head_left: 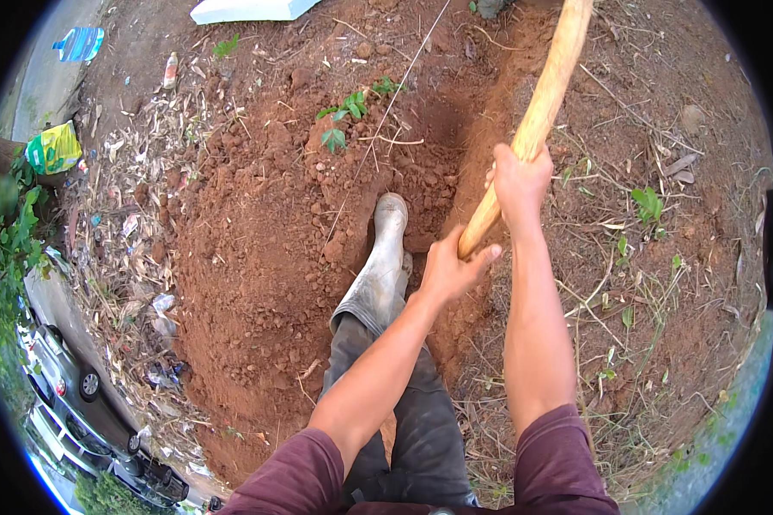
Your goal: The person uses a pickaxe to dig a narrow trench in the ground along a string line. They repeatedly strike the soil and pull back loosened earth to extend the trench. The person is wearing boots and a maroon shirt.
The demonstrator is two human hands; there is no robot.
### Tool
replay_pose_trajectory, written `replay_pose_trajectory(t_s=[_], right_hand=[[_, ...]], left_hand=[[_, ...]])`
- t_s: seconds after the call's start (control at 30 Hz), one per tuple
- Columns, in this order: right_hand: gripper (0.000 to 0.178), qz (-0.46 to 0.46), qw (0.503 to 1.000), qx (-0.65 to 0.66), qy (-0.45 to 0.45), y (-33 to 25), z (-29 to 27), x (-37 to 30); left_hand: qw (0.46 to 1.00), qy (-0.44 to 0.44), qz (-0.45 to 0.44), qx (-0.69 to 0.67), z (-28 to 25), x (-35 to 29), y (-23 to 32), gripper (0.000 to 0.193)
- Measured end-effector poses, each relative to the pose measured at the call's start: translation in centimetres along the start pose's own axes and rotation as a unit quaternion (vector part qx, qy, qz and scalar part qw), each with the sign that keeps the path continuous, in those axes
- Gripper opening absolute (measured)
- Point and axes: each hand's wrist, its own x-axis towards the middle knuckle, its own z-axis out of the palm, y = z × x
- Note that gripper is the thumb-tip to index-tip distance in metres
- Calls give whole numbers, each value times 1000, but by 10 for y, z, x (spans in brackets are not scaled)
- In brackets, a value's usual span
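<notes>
We grip the long wooden handle (537,120) two-handed — right hand (520,182) clenched higher, left hand (448,268) clasping its lower end — fingers spaced for leverage, shaft angled over the red-soil trench (442,146) where our rubber boot (380,266) braces.

hands: 2, left hand (449,268) and right hand (519,182), both closed around the handle | wooden handle (541,112): 1 | rubber boot (380,268): 1 visible | parked cars (60,378): 2 at lower left | blue plastic bottle (81,43): 1 | yellow-green bag (53,148): 1 | white slab (247,9): 1
</notes>
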Motion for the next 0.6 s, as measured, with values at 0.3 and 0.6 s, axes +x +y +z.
replay_pose_trajectory(t_s=[0.3,0.6], right_hand=[[48,242,939,-226,-95,198,-19,-85],[58,169,937,-254,-170,162,6,-72]], left_hand=[[969,37,-236,-55,48,-136,-135,58],[822,-118,-296,-472,19,-106,-124,21]])
